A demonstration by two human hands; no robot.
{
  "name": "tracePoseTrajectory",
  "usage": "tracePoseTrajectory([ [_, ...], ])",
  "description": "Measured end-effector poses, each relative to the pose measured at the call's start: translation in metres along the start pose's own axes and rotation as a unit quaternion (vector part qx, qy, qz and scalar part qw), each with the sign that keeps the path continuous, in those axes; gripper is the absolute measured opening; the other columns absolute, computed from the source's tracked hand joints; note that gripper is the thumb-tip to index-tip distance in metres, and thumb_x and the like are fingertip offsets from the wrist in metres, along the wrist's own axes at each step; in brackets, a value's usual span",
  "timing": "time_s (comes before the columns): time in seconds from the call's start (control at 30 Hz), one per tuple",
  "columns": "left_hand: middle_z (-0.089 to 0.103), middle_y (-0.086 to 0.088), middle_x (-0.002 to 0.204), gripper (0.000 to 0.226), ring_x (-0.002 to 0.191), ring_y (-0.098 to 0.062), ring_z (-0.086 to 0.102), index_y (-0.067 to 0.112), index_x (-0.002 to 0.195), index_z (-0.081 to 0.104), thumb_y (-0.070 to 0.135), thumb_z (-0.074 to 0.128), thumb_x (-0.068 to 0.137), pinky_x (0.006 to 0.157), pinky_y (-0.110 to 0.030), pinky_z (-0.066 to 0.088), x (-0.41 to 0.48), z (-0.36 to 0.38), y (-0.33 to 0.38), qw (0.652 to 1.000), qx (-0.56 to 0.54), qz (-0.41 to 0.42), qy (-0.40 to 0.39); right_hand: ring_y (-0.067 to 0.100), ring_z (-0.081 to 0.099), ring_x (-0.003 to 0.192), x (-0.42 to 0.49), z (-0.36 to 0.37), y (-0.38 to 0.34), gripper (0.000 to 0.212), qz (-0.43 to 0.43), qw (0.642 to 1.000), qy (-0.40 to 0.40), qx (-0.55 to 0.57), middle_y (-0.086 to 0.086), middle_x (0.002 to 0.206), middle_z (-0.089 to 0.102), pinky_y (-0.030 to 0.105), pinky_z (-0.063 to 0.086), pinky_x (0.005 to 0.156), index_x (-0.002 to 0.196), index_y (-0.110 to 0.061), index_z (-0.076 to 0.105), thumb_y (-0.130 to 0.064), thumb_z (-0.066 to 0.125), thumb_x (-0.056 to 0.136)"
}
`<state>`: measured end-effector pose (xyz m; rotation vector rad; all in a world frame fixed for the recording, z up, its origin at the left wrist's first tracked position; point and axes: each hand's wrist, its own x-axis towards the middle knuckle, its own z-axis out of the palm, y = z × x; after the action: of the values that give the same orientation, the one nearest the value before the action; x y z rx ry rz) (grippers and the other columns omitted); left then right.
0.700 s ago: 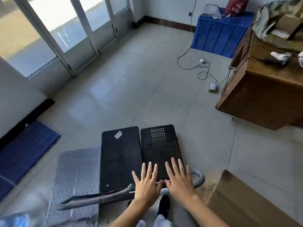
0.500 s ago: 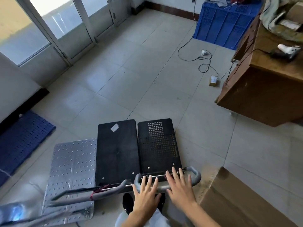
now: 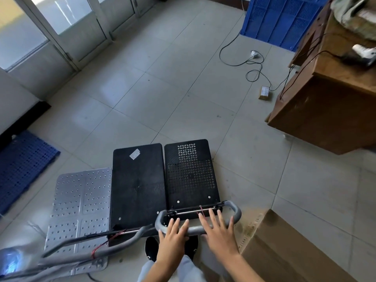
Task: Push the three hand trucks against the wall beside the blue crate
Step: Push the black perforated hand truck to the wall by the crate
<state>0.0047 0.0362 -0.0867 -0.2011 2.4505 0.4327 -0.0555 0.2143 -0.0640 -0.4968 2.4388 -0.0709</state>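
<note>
L hand (image 3: pixel 172 236) & R hand (image 3: pixel 220 231), grip wide w/ fingers flat on the handle (image 3: pixel 236 211) of the rightmost hand truck (image 3: pixel 191 180), prob. to shove it toward the blue crate (image 3: pixel 284 19).

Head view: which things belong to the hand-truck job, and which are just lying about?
Job: perforated black hand truck, solid black hand truck, silver hand truck, blue crate, left hand and right hand pressing flat on the grey handle.
Lying about: wooden desk, cardboard box, floor cable, blue floor panel.
</note>
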Motion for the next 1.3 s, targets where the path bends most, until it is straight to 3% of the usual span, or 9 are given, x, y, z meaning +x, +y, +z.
tracePoseTrajectory([
  [0.13, 0.040, -0.003, 0.149, 0.065, 0.143, -0.027, 0.025, 0.041, 0.142, 0.025, 0.027, 0.059, 0.089, 0.100, -0.064, 0.031, 0.021, -0.015, 0.002, 1.000, -0.014, 0.006, 0.019, 0.037, 0.055, 0.121, 0.014, -0.012, 0.012, 0.053, 0.006, 1.000, 0.029, -0.009, 0.012, 0.133, 0.058, 0.070, 0.042, 0.088, 0.137, -0.029, 0.047, -0.045, 0.040, 0.086],
  [0.17, 0.039, -0.003, 0.149, 0.066, 0.143, -0.027, 0.025, 0.042, 0.141, 0.023, 0.025, 0.059, 0.088, 0.100, -0.064, 0.031, 0.027, -0.020, 0.002, 1.000, -0.014, 0.005, 0.016, 0.037, 0.056, 0.120, 0.019, -0.016, 0.016, 0.052, 0.006, 0.999, 0.038, -0.010, 0.011, 0.131, 0.060, 0.068, 0.044, 0.088, 0.136, -0.029, 0.048, -0.044, 0.040, 0.087],
  [0.27, 0.030, -0.001, 0.154, 0.065, 0.146, -0.024, 0.015, 0.041, 0.145, 0.022, 0.020, 0.052, 0.091, 0.105, -0.061, 0.026, 0.049, -0.037, 0.004, 0.999, -0.017, 0.009, 0.032, 0.036, 0.058, 0.116, 0.041, -0.033, 0.021, 0.060, 0.002, 0.999, 0.052, -0.011, 0.011, 0.124, 0.065, 0.067, 0.046, 0.086, 0.132, -0.029, 0.054, -0.040, 0.074, 0.077],
  [0.33, 0.028, -0.001, 0.154, 0.062, 0.146, -0.022, 0.013, 0.038, 0.145, 0.024, 0.020, 0.050, 0.092, 0.105, -0.060, 0.025, 0.064, -0.053, 0.006, 0.998, -0.022, 0.018, 0.047, 0.035, 0.060, 0.113, 0.058, -0.047, 0.023, 0.064, 0.004, 0.998, 0.056, 0.000, 0.008, 0.117, 0.068, 0.066, 0.046, 0.085, 0.129, -0.029, 0.057, -0.039, 0.081, 0.070],
  [0.5, 0.032, 0.000, 0.151, 0.057, 0.144, -0.021, 0.017, 0.033, 0.144, 0.032, 0.022, 0.052, 0.092, 0.105, -0.059, 0.027, 0.108, -0.095, 0.010, 0.997, -0.045, 0.024, 0.056, 0.027, 0.061, 0.102, 0.104, -0.083, 0.028, 0.047, 0.006, 0.996, 0.089, 0.019, 0.000, 0.099, 0.066, 0.064, 0.046, 0.087, 0.114, -0.030, 0.062, -0.040, 0.079, 0.071],
  [0.67, 0.046, 0.002, 0.139, 0.051, 0.135, -0.019, 0.033, 0.029, 0.140, 0.042, 0.019, 0.053, 0.091, 0.099, -0.058, 0.034, 0.158, -0.134, 0.006, 0.994, -0.063, 0.038, 0.084, 0.025, 0.059, 0.095, 0.156, -0.115, 0.032, 0.036, 0.015, 0.992, 0.125, 0.025, -0.002, 0.091, 0.062, 0.064, 0.044, 0.090, 0.105, -0.030, 0.060, -0.039, 0.076, 0.074],
  [0.9, 0.056, 0.004, 0.118, 0.050, 0.119, -0.017, 0.046, 0.030, 0.134, 0.050, 0.016, 0.061, 0.087, 0.093, -0.075, 0.029, 0.233, -0.180, 0.008, 0.988, -0.087, 0.037, 0.123, 0.023, 0.058, 0.092, 0.227, -0.168, 0.045, 0.036, 0.024, 0.988, 0.146, 0.030, -0.004, 0.089, 0.061, 0.060, 0.047, 0.088, 0.107, -0.032, 0.059, -0.041, 0.074, 0.076],
  [1.13, 0.055, 0.008, 0.116, 0.062, 0.117, -0.017, 0.047, 0.036, 0.132, 0.047, 0.009, 0.067, 0.080, 0.087, -0.071, 0.038, 0.320, -0.235, 0.014, 0.989, -0.072, 0.057, 0.120, 0.022, 0.054, 0.106, 0.303, -0.226, 0.068, 0.033, 0.032, 0.990, 0.134, 0.038, -0.003, 0.102, 0.061, 0.059, 0.038, 0.098, 0.121, -0.033, 0.054, -0.043, 0.058, 0.089],
  [1.3, 0.055, 0.006, 0.118, 0.055, 0.119, -0.018, 0.045, 0.035, 0.134, 0.047, 0.012, 0.061, 0.086, 0.093, -0.071, 0.033, 0.379, -0.283, 0.027, 0.992, -0.058, 0.063, 0.097, 0.022, 0.051, 0.109, 0.355, -0.268, 0.086, 0.039, 0.034, 0.989, 0.133, 0.047, -0.003, 0.106, 0.059, 0.060, 0.035, 0.102, 0.129, -0.034, 0.049, -0.044, 0.054, 0.091],
])
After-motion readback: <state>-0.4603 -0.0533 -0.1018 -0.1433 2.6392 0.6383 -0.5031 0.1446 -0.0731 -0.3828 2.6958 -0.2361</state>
